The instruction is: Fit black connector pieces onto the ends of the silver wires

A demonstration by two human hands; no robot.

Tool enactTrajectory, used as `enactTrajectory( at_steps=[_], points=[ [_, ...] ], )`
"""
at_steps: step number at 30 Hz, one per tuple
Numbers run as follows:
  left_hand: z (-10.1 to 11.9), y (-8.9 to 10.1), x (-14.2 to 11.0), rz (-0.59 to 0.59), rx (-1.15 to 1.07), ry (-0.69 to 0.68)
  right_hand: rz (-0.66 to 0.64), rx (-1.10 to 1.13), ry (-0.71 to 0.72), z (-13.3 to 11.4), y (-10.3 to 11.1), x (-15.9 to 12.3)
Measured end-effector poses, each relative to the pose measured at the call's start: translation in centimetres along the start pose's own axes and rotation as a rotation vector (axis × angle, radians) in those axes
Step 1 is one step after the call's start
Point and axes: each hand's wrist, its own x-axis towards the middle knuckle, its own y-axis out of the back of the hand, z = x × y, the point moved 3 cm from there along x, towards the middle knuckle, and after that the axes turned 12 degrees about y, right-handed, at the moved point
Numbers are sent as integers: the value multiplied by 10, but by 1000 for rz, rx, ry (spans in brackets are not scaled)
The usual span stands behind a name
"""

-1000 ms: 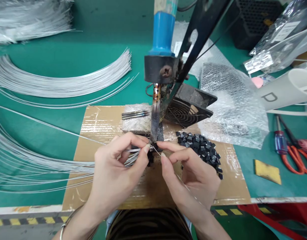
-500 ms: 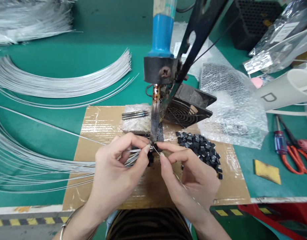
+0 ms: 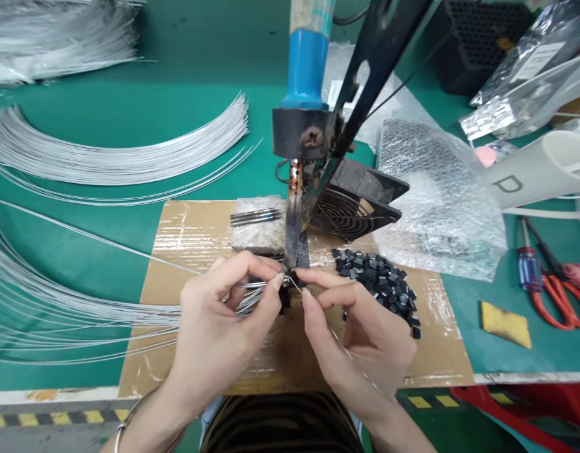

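My left hand [image 3: 228, 321] is closed, thumb and forefinger pinching the end of a grey wire right under the tip of the soldering iron [image 3: 309, 69]. The iron is clamped upright in a black stand arm [image 3: 365, 82]. From the right, my right hand [image 3: 360, 340] pinches a thin strand of solder wire [image 3: 295, 287], which reaches up to the iron's tip and trails down across the palm. Its forefinger lies close to a small dark piece at the tip. Fingertips partly hide the joint there. Grey wires [image 3: 153, 313] run in from the left beneath my left hand.
Small black parts [image 3: 379, 283] lie piled on the cardboard [image 3: 177, 233], right of my hands. A fan [image 3: 351, 204] stands behind the iron. More wires [image 3: 129, 160] lie at left. Bubble wrap [image 3: 441, 201], a yellow sponge [image 3: 506, 324] and orange-handled scissors [image 3: 557, 302] are at right.
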Motion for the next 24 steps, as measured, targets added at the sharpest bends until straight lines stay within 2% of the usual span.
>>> enactTrajectory(
  at_steps=[24],
  points=[
    [1, 0, -1, -17, 24, 14, 14, -29, 49, 0, -2, 1]
  ],
)
